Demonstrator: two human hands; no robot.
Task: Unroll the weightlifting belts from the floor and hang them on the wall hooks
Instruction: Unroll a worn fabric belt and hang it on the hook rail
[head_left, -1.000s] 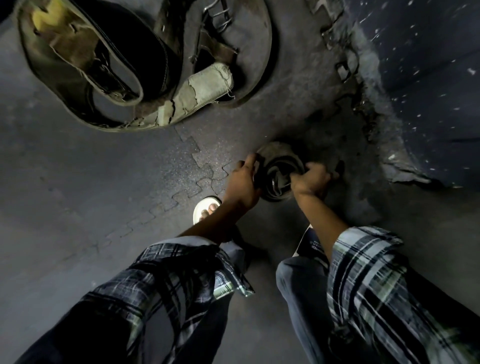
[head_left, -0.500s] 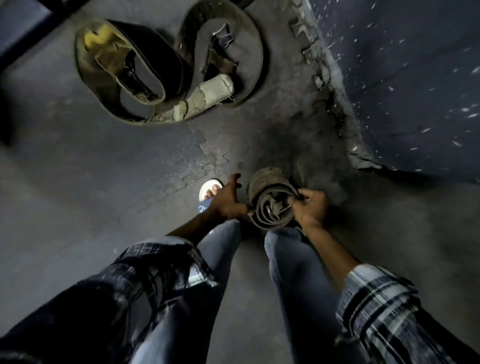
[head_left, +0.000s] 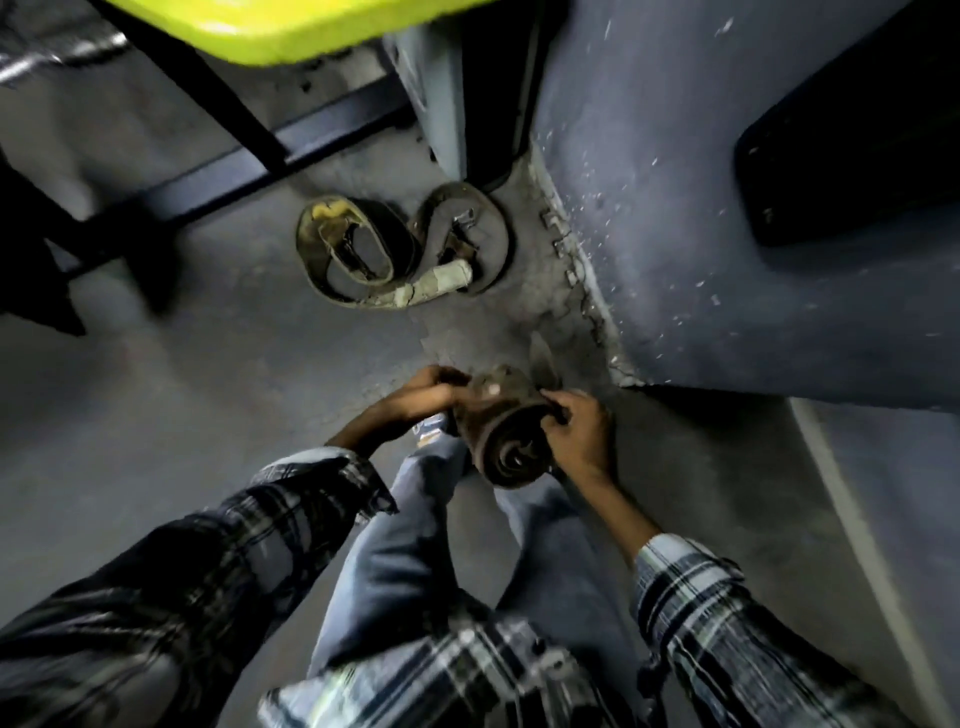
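You've got the rolled belt (head_left: 511, 434) up off the floor, between both hands, just above your knees. Its roll axis runs from far-left toward you and to the right, spiral end facing you. R hand (head_left: 579, 434) is nearer, fingers curled round the near end by the spiral. L hand (head_left: 423, 397) wraps the far end; its fingertips look tucked over the top edge, though blur makes that unsure. A loose tail seems to poke out beyond the roll, so unrolling should start there. Farther off, the other belts (head_left: 402, 247) lie in loops on the floor (head_left: 208, 395) by the wall (head_left: 727, 260). No hooks in view.
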